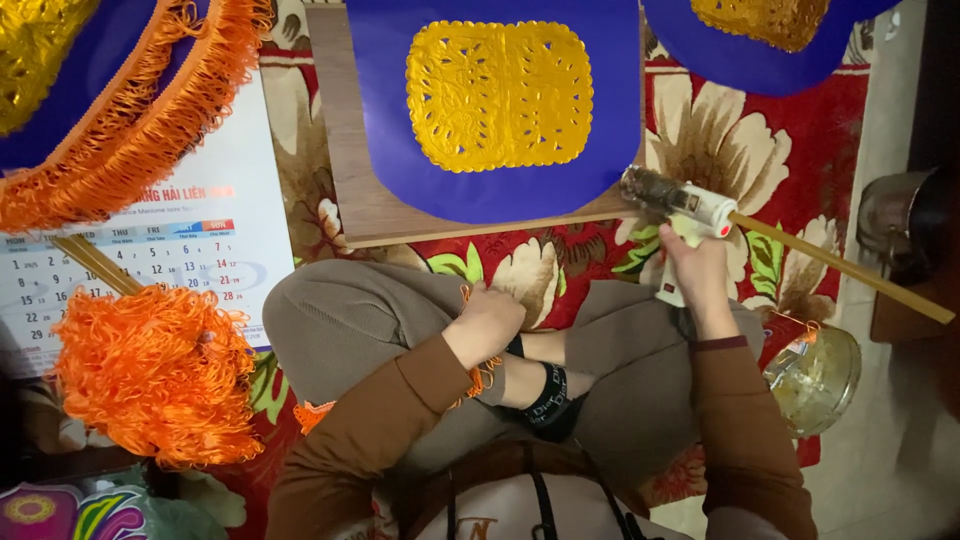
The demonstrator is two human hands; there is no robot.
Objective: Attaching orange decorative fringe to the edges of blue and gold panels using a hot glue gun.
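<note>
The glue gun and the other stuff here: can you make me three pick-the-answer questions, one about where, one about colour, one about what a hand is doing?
1. Where is the blue sheet with the gold cut-out?
A. on the wooden board
B. on the person's lap
C. under the calendar

2. What colour is the pile of fringe?
A. green
B. orange
C. white

3. What is the right hand doing?
A. resting flat and empty
B. gripping the glue gun
C. holding scissors

Answers: 1 A, the sheet lies on the board. 2 B, the strands are bright orange. 3 B, the fingers wrap the gun's handle.
</note>
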